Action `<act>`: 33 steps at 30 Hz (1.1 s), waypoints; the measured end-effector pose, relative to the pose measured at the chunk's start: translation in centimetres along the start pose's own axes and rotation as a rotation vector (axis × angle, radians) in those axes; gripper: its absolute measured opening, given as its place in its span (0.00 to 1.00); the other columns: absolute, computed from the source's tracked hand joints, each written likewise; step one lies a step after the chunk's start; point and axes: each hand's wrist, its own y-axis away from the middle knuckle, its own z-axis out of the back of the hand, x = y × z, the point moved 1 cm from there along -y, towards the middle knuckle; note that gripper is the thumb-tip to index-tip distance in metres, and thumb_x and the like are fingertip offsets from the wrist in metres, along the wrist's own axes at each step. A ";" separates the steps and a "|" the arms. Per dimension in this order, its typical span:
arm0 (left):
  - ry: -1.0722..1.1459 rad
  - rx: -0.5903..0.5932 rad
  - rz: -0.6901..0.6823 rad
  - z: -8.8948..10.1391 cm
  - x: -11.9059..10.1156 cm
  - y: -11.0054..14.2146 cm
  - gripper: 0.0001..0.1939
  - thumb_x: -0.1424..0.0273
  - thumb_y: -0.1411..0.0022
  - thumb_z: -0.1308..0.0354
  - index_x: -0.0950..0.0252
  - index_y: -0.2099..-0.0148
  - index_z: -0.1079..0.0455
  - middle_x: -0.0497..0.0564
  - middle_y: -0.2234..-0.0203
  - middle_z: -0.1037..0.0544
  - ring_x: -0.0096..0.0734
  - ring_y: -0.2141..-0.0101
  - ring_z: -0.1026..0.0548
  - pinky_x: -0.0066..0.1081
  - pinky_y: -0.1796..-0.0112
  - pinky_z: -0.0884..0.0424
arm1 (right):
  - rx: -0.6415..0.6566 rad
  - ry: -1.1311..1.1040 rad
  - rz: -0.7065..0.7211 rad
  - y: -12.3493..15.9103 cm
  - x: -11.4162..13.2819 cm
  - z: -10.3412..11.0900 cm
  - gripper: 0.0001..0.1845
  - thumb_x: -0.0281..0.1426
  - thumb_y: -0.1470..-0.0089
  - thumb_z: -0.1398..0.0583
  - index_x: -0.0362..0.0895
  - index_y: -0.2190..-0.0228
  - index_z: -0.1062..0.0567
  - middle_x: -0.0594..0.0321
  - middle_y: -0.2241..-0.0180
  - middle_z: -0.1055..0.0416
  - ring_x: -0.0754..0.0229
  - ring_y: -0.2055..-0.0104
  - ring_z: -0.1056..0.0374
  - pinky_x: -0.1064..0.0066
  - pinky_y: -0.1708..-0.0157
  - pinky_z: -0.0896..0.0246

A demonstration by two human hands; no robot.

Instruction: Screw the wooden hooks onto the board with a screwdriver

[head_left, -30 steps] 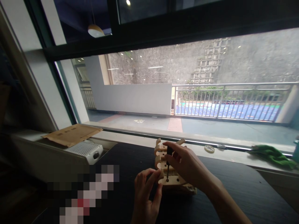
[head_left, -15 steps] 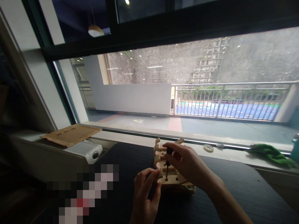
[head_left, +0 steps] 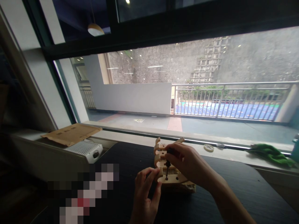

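Observation:
A screwdriver (head_left: 168,166) with a dark handle stands nearly upright in my right hand (head_left: 191,161), whose fingers wrap round the handle. Its tip meets a hole in the nearest light wooden hook piece (head_left: 173,179); a second hole shows to the right of it. My left hand (head_left: 146,188) pinches the curved left end of this same piece between thumb and fingers. Behind it, several more curved wooden hooks (head_left: 158,160) line up in a row, partly covered by my right hand. Under the nearest piece lies something brownish in clear wrapping (head_left: 190,187).
The work rests on a black table (head_left: 233,189) against a window. On the sill are a tape roll (head_left: 208,147) and a green cloth (head_left: 268,154). To the left, a brown envelope (head_left: 72,133) lies over a white slatted box (head_left: 85,150). A pixelated patch covers the lower left.
My right hand has turned slightly about the screwdriver handle, with its fingers curled in closer. The left hand and the wooden pieces look unmoved.

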 end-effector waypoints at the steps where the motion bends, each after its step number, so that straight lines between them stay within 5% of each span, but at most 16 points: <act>1: 0.003 -0.001 0.009 0.0 0.0 0.0 0.24 0.77 0.39 0.46 0.58 0.42 0.42 0.54 0.55 0.35 0.36 0.54 0.34 0.36 0.54 0.33 | 0.011 0.007 -0.004 0.0 0.0 -0.1 0.05 0.33 0.44 0.43 0.47 0.67 0.28 0.69 0.73 0.31 0.67 0.73 0.40 0.74 0.72 0.47; 8: 0.130 0.045 0.184 -0.5 0.2 0.1 0.22 0.74 0.40 0.46 0.56 0.44 0.43 0.52 0.53 0.31 0.37 0.52 0.32 0.37 0.51 0.34 | -0.034 0.106 -0.053 -0.5 -0.8 -1.0 0.15 0.38 0.44 0.44 0.44 0.78 0.37 0.70 0.80 0.37 0.68 0.78 0.47 0.74 0.77 0.54; 16: 0.417 0.257 0.612 -0.5 -0.1 -0.2 0.18 0.70 0.44 0.43 0.63 0.50 0.36 0.53 0.56 0.25 0.41 0.54 0.28 0.37 0.51 0.34 | -0.029 0.152 -0.110 -0.3 -1.0 -1.4 0.14 0.37 0.48 0.42 0.45 0.79 0.37 0.71 0.81 0.38 0.68 0.79 0.47 0.75 0.78 0.55; 33: 0.509 0.255 0.651 -0.3 -0.4 -0.6 0.13 0.70 0.44 0.43 0.65 0.55 0.30 0.53 0.60 0.24 0.40 0.56 0.27 0.35 0.53 0.34 | 0.069 0.034 -0.033 0.0 -0.8 -1.4 0.08 0.31 0.45 0.46 0.44 0.75 0.32 0.67 0.76 0.33 0.67 0.76 0.42 0.75 0.78 0.52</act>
